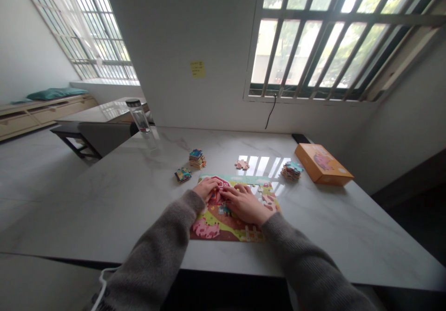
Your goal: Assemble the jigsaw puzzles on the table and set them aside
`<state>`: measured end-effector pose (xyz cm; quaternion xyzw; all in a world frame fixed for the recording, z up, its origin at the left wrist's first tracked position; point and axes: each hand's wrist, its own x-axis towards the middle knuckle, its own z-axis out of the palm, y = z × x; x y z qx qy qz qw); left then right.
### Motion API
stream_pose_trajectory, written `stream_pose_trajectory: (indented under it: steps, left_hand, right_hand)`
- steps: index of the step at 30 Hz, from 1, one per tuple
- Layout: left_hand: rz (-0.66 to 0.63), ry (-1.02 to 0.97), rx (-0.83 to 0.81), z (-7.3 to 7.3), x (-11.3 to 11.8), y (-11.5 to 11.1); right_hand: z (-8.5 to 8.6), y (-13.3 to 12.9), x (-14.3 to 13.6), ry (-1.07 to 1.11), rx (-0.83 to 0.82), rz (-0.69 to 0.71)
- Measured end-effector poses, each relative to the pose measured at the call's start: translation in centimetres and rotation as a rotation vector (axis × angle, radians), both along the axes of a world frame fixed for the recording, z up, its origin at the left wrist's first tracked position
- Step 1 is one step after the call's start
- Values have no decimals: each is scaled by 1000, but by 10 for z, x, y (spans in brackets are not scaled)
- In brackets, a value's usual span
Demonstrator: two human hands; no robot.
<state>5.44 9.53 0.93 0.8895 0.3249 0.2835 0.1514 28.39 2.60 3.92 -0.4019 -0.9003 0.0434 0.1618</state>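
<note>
A farm-scene jigsaw puzzle (pixel 223 227) lies on the white marbled table, with a red barn at its top and a pink pig at its lower left. My left hand (pixel 207 189) rests on the barn area, fingers stretched forward. Flat across the middle of the puzzle is my right hand (pixel 245 204), its fingertips close to the left hand's. Both hands press on the joined pieces, and parts of the picture are hidden under them. Near the upper right, the table shows through a gap between pieces. A loose puzzle piece (pixel 242 164) lies just behind the puzzle.
Stacks of puzzle pieces stand at the back left (pixel 197 158) and right (pixel 291 170); a smaller pile (pixel 183 175) lies left. An orange box (pixel 324 165) sits at the right, beside a dark flat object (pixel 300 138). A glass bottle (pixel 139 117) stands at the far left corner.
</note>
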Motion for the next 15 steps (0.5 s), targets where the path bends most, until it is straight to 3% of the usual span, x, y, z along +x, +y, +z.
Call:
stream_pose_trajectory:
  steps: [5,10,15]
  left_hand:
    - [17,-8,38,9,4,-8]
    - [41,-22,93,19,9,-16]
    - [-16,-53,105,21,11,-19]
  right_hand:
    - [6,7,9,125,-67,53]
    - [7,50,32,339,-232,-5]
    - [-2,110,56,303,41,-177]
